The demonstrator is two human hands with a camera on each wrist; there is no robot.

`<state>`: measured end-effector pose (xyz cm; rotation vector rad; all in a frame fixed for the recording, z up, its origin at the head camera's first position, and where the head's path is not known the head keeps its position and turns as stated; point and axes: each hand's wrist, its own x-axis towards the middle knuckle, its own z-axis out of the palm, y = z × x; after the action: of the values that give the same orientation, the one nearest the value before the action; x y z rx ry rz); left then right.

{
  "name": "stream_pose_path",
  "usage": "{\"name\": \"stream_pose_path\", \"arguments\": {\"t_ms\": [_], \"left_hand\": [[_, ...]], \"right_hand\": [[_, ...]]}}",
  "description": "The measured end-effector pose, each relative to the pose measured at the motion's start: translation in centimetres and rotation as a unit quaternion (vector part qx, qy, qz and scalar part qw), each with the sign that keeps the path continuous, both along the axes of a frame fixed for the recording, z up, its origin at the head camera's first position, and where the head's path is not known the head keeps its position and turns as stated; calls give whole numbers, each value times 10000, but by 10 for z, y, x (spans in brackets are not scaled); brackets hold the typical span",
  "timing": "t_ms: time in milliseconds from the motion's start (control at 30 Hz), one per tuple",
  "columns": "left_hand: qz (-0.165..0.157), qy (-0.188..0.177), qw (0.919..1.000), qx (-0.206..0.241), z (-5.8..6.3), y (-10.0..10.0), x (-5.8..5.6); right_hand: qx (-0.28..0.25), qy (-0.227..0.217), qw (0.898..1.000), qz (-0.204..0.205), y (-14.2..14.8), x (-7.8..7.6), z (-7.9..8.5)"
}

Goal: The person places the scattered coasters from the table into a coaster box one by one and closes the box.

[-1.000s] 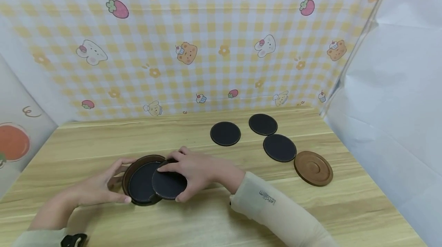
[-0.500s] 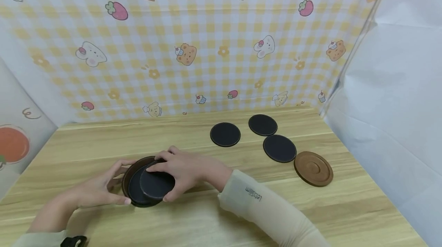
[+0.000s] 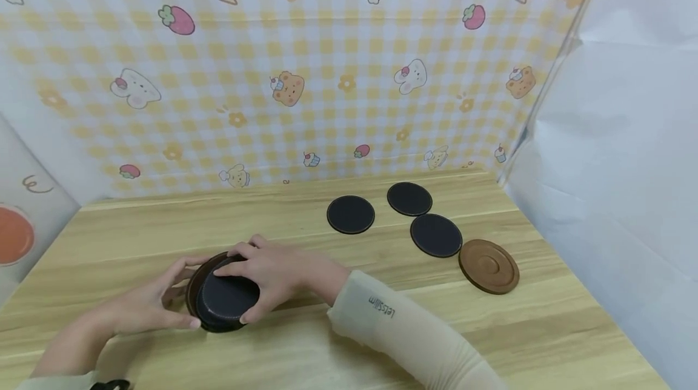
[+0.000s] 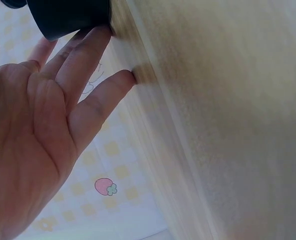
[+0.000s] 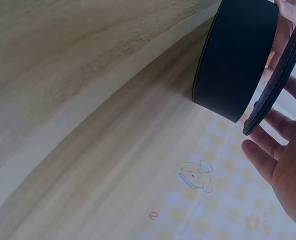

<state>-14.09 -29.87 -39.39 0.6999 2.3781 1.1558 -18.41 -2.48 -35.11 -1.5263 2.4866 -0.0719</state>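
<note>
My left hand (image 3: 139,308) steadies a round dark coaster holder (image 3: 192,294), its thumb at the near side and its fingers at the far side. In the left wrist view those fingers touch the holder's black outer wall (image 4: 73,17). A round black leather coaster (image 3: 229,298) with a stitched edge is pinched at its rim by my right hand (image 3: 272,272). This coaster is over the holder's opening. From the right wrist view, a gap separates the tilted coaster (image 5: 277,75) from the holder (image 5: 237,55). The coaster hides most of the holder's inside.
Three more black coasters lie flat toward the back: a left one (image 3: 351,214), a far one (image 3: 409,198) and a right one (image 3: 436,235). Near the right edge is a brown ridged disc (image 3: 489,266), close to the right coaster. A checked cloth (image 3: 327,45) stands behind the wooden table.
My right hand has moved left with the coaster, from the holder's right side to over its opening. The left hand stays at the holder. The head view has shifted slightly.
</note>
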Motion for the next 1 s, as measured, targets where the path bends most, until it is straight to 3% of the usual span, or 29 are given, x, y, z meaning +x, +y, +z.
{"name": "stream_pose_path", "arguments": {"t_ms": [233, 467, 667, 1000], "left_hand": [[-19, -172, 9998, 31, 0, 0, -1], [-141, -110, 9998, 45, -1, -1, -2], [-76, -337, 9993, 114, 0, -1, -2], [-202, -237, 9990, 323, -2, -3, -3]], "right_hand": [[82, -56, 9999, -48, -7, -1, -6], [190, 84, 9996, -190, -15, 0, -9], [149, 59, 9996, -220, -19, -1, -8], [194, 248, 9989, -334, -29, -1, -10]]}}
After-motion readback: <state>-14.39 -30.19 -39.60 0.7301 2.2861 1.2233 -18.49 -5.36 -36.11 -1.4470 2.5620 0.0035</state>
